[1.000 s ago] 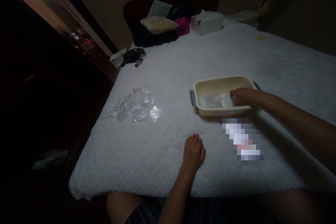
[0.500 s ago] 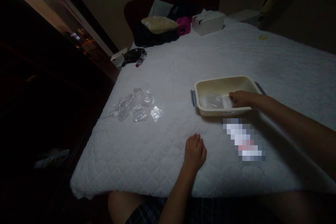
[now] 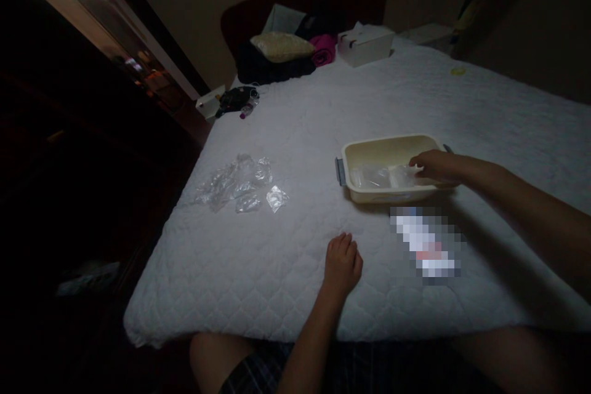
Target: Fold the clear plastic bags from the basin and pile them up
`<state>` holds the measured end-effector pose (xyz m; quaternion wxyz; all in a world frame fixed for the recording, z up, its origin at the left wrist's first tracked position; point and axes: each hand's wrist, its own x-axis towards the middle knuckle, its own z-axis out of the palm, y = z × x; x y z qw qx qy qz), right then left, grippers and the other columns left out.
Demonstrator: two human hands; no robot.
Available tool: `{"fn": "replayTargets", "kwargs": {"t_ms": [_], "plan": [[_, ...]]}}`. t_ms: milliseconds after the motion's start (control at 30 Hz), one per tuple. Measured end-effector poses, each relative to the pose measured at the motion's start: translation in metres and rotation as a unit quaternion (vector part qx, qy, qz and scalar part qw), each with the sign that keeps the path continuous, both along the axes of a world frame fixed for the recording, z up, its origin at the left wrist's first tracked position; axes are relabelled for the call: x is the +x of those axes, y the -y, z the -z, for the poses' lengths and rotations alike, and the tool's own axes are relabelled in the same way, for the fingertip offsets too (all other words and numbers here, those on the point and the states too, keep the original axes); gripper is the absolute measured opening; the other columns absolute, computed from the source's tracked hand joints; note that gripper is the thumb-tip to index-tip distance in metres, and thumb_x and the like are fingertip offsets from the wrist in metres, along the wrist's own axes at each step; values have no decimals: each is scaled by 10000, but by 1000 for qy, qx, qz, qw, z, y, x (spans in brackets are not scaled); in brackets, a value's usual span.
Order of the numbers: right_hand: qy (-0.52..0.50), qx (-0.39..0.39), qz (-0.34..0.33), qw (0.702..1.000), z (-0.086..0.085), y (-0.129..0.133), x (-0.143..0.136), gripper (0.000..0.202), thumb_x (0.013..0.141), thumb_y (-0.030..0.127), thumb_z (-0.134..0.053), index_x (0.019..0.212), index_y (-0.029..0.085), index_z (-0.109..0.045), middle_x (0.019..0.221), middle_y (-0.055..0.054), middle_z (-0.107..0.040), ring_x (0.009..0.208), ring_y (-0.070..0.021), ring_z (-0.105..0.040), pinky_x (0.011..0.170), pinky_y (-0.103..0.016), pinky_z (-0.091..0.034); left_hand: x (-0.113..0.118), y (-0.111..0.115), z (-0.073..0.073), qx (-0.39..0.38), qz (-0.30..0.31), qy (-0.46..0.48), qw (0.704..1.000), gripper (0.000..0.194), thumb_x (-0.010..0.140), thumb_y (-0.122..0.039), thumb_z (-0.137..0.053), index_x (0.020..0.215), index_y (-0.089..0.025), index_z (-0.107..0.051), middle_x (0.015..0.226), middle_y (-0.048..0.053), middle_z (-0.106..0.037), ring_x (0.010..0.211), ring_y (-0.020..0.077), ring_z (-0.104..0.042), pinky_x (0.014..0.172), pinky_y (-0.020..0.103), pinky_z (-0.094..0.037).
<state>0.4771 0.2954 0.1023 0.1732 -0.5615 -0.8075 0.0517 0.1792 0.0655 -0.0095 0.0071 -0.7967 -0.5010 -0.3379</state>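
Note:
A cream plastic bin [image 3: 385, 198] with grey handles stands on the white quilted bed. Inside it, clear and whitish plastic packets [image 3: 372, 176] lie along the near side. My right hand [image 3: 431, 166] reaches over the bin's right end, fingers bent together at a whitish packet [image 3: 402, 176]; the fingertips are partly hidden. My left hand [image 3: 343, 263] rests on the quilt in front of the bin, its fingers loosely curled side by side, and nothing shows in it. Just below the bin lies a blurred-out flat object [image 3: 427, 246].
Crumpled clear plastic bags [image 3: 235, 181] lie on the left of the bed [image 3: 277, 277]. Toward the headboard are a patterned cushion [image 3: 282, 47], a rolled magenta cloth [image 3: 324, 50] and a white box [image 3: 366, 46]. A yellow ring [image 3: 458, 71] lies far right.
My right hand has shifted slightly to the right and up inside the bin, and more of the whitish packet shows beside it. My left hand has stayed in place.

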Motion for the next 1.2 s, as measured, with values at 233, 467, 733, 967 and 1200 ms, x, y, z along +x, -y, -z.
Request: {"fn": "replayTargets", "kwargs": {"t_ms": [233, 467, 733, 967, 1200], "plan": [[29, 20, -89, 995, -39, 64, -59, 298, 898, 328, -453, 1046, 174, -661, 1033, -122, -661, 927, -233, -615, 803, -357, -470, 0, 0, 3, -9, -6, -7, 1000, 231, 811, -129, -537, 1031, -155, -602, 1133, 117, -658, 1120, 253, -593, 937, 466, -528], [-102, 129, -100, 981, 13, 165, -130, 354, 896, 239, -390, 1169, 211, -613, 1099, -127, -662, 1043, -263, -610, 913, -445, -501, 1, 0, 3, 13, -18, 12, 1000, 211, 813, -131, -532, 1007, -148, -613, 1134, 125, -660, 1114, 257, -599, 938, 461, -525], [-139, 98, -6, 985, 117, 223, -190, 374, 902, 281, -401, 1231, 240, -576, 1209, -122, -624, 1124, -294, -586, 940, -520, -501, -48, 32, -2, 31, -197, 15, 980, 259, 797, -80, -532, 1036, -143, -610, 1209, 141, -633, 1182, 302, -557, 988, 562, -449], [-119, 88, -7, 989, 123, 219, -184, 392, 905, 331, -394, 1149, 138, -633, 1240, -179, -600, 1154, -318, -565, 989, -503, -466, -139, 51, -14, 40, -265, -30, 963, 266, 853, -132, -502, 1098, -121, -608, 1237, 177, -615, 1197, 290, -557, 994, 546, -451], [-152, 72, 2, 986, 120, 222, -183, 510, 885, 372, -383, 1390, 412, -436, 1303, -59, -574, 1182, -390, -534, 982, -565, -445, -195, 46, 10, 10, -287, -38, 957, 276, 866, -197, -523, 1101, -98, -629, 1240, 186, -621, 1220, 297, -547, 1005, 526, -454]]}}
